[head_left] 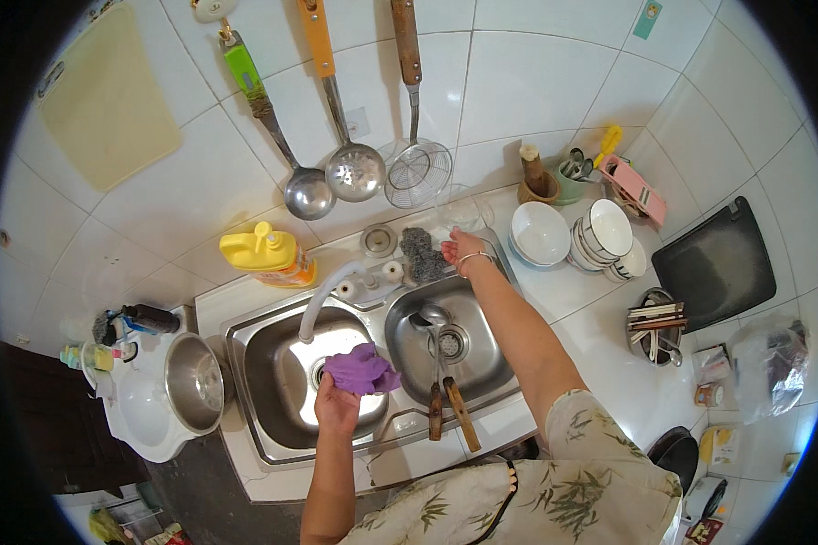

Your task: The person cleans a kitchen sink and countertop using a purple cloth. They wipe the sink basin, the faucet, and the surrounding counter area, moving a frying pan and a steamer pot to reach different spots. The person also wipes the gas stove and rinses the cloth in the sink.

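Observation:
A bunched purple cloth (362,370) is gripped in my left hand (338,407), raised over the left basin of a steel double sink (262,400). My right arm stretches across the right basin. At that basin's far edge, my right hand (466,251) has its fingers partly bent and apart, with nothing visible in them. Right beside those fingers lies a grey scouring pad (421,254); whether they touch it is unclear. Two long-handled ladles or strainers with wooden handles (462,416) rest in the right basin, their handles over the near rim.
Between the basins, a white faucet (323,300) arches over the left one. A yellow jug (265,254) stands behind the sink. On the right counter are stacked bowls (600,238), a chopstick holder (656,329) and a black board (716,263). A skimmer (418,173) hangs above; a steel bowl (194,383) sits left.

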The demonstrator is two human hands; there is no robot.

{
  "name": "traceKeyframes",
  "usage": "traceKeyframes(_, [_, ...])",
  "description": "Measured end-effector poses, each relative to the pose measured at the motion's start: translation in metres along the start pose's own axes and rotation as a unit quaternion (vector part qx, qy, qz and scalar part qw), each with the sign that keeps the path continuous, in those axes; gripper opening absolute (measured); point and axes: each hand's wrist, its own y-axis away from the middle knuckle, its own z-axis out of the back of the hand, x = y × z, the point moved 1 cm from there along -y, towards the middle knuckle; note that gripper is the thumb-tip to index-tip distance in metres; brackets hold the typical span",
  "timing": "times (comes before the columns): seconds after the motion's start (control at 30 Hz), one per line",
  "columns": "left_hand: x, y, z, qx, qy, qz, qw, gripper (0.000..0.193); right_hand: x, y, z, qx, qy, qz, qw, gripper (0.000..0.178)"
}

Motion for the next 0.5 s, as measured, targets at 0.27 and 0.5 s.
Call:
traceKeyframes(0.27, [0.009, -0.004, -0.012, 0.003, 0.012, 0.017, 1.000, 0.039, 0.008, 0.002, 0.021, -0.104, -0.047, 0.106, 0.988, 0.019])
traceKeyframes(0.5, [0.003, 0.003, -0.005, 0.001, -0.005, 0.012, 1.000, 0.039, 0.021, -0.009, 0.031, -0.173, -0.089, 0.175, 0.965, 0.017])
